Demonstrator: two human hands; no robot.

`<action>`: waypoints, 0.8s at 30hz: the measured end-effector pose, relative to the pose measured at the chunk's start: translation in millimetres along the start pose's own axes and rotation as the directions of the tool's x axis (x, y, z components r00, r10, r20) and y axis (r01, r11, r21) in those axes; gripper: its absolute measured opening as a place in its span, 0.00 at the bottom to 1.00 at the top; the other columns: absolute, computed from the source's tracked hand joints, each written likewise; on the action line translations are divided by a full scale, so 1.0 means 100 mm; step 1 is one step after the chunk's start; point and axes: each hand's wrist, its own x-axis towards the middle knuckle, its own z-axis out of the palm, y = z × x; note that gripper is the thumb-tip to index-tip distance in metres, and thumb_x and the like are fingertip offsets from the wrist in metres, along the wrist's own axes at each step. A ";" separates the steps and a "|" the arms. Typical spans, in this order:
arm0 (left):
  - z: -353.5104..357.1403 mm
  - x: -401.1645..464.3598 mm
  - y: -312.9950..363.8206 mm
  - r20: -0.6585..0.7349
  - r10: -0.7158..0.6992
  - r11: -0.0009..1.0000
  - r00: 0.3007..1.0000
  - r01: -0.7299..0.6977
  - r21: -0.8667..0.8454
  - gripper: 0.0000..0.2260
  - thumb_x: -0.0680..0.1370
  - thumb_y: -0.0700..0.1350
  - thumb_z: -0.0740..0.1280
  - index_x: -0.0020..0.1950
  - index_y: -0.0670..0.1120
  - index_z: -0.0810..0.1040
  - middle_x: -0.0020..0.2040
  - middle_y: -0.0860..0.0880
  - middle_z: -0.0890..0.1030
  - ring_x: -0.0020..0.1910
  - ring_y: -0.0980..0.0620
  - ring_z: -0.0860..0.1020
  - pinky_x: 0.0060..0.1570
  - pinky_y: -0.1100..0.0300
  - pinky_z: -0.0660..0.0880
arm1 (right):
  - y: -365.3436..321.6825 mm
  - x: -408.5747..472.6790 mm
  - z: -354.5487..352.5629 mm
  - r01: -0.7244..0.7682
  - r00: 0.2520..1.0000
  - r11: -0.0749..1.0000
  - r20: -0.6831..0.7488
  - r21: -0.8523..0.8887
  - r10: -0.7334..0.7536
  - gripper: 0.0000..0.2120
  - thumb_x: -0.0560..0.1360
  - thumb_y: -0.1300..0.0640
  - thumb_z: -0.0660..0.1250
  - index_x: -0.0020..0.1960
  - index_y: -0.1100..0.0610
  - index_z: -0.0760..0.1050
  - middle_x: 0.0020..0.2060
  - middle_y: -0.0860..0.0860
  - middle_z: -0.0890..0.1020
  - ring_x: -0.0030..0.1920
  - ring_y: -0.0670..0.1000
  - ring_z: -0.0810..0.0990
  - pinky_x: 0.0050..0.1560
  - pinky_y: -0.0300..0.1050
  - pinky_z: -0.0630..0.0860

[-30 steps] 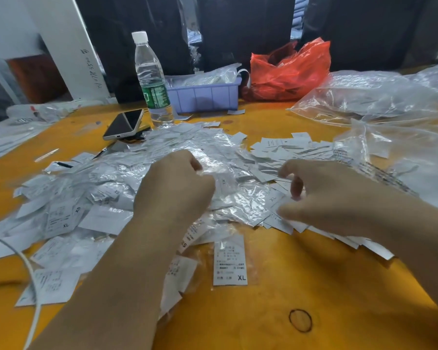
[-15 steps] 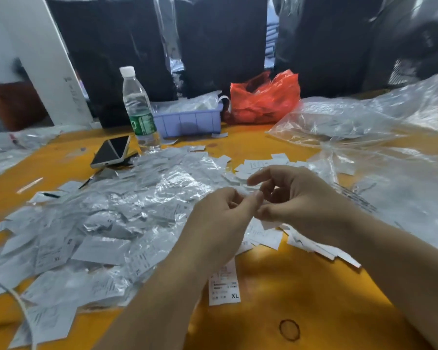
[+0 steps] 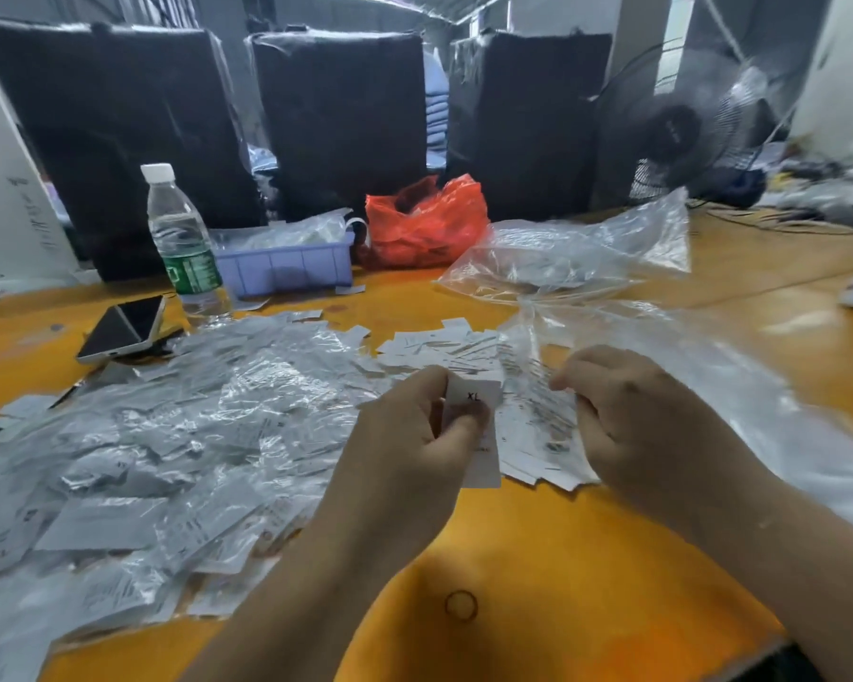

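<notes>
My left hand (image 3: 414, 455) is near the middle of the counter (image 3: 587, 558), pinching a tag (image 3: 478, 393). My right hand (image 3: 646, 425) is just to its right, over a stack (image 3: 538, 450) of loose tags. A heap (image 3: 168, 435) of sleeved tags spreads across the left half of the counter. A phone (image 3: 124, 327) lies at the heap's far edge, with a bottle (image 3: 181, 238) standing just behind it. A tray (image 3: 291, 268) sits right of the bottle, and a sack (image 3: 424, 224) right of the tray. A far bag (image 3: 572, 253) lies right of the sack, and a near bag (image 3: 710, 386) lies beside my right hand. Bales (image 3: 341, 125) stand behind the counter, with a fan (image 3: 680, 135) at far right.
</notes>
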 end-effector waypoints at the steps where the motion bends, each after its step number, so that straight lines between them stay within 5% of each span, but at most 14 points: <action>1: 0.05 -0.01 0.00 0.023 0.008 1.000 1.000 -0.008 0.010 0.08 0.81 0.48 0.64 0.42 0.54 0.77 0.37 0.50 0.79 0.34 0.46 0.75 0.29 0.63 0.67 | 0.06 -0.05 -0.02 -0.029 0.999 1.000 0.029 -0.012 0.030 0.16 0.74 0.72 0.60 0.53 0.59 0.80 0.49 0.54 0.82 0.48 0.56 0.80 0.45 0.52 0.79; 5: 0.21 0.04 0.02 0.077 -0.058 0.998 0.995 0.055 0.040 0.13 0.82 0.47 0.61 0.39 0.53 0.76 0.31 0.49 0.73 0.30 0.51 0.69 0.28 0.59 0.65 | 0.18 -0.14 -0.10 -0.108 0.991 0.993 0.088 0.049 0.103 0.16 0.73 0.72 0.57 0.50 0.60 0.80 0.43 0.55 0.81 0.42 0.54 0.79 0.43 0.52 0.78; 8: 0.35 0.14 0.07 0.134 -0.066 0.987 0.989 0.045 0.156 0.12 0.83 0.48 0.59 0.42 0.47 0.75 0.36 0.41 0.75 0.32 0.43 0.69 0.32 0.53 0.66 | 0.26 -0.14 -0.12 -0.125 0.991 0.991 0.049 -0.041 0.127 0.18 0.74 0.73 0.57 0.56 0.60 0.79 0.49 0.55 0.81 0.47 0.56 0.80 0.48 0.50 0.79; 12: 0.60 0.18 0.19 0.165 0.015 0.962 0.986 -0.060 0.267 0.15 0.83 0.49 0.59 0.35 0.52 0.69 0.29 0.52 0.71 0.26 0.55 0.64 0.27 0.62 0.60 | 0.29 -0.13 -0.13 -0.213 0.939 0.938 0.207 -0.273 0.274 0.08 0.75 0.63 0.60 0.52 0.53 0.71 0.47 0.50 0.73 0.54 0.54 0.72 0.43 0.46 0.73; 15: 0.73 0.16 0.16 0.117 0.061 0.948 0.991 -0.094 0.305 0.16 0.82 0.49 0.59 0.34 0.51 0.66 0.28 0.55 0.70 0.27 0.55 0.66 0.28 0.59 0.61 | 0.28 -0.15 -0.10 -0.252 0.899 0.912 0.270 -0.323 0.345 0.06 0.75 0.62 0.59 0.47 0.52 0.66 0.42 0.48 0.68 0.49 0.53 0.68 0.40 0.46 0.68; 19: 0.68 0.18 0.06 0.086 0.058 0.956 0.995 -0.080 0.281 0.13 0.82 0.49 0.60 0.37 0.50 0.71 0.32 0.53 0.73 0.28 0.53 0.67 0.27 0.60 0.60 | 0.27 -0.19 -0.01 -0.168 0.966 0.923 0.129 -0.346 0.224 0.10 0.67 0.67 0.62 0.42 0.53 0.67 0.32 0.46 0.62 0.38 0.53 0.66 0.34 0.45 0.63; 24: 0.56 0.19 0.01 0.028 0.036 0.982 0.999 -0.040 0.186 0.14 0.81 0.47 0.62 0.35 0.53 0.74 0.28 0.51 0.72 0.24 0.56 0.64 0.24 0.63 0.60 | 0.34 -0.22 0.04 -0.145 0.989 0.958 -0.051 -0.248 0.137 0.11 0.56 0.73 0.72 0.34 0.61 0.79 0.27 0.54 0.77 0.29 0.58 0.74 0.26 0.43 0.69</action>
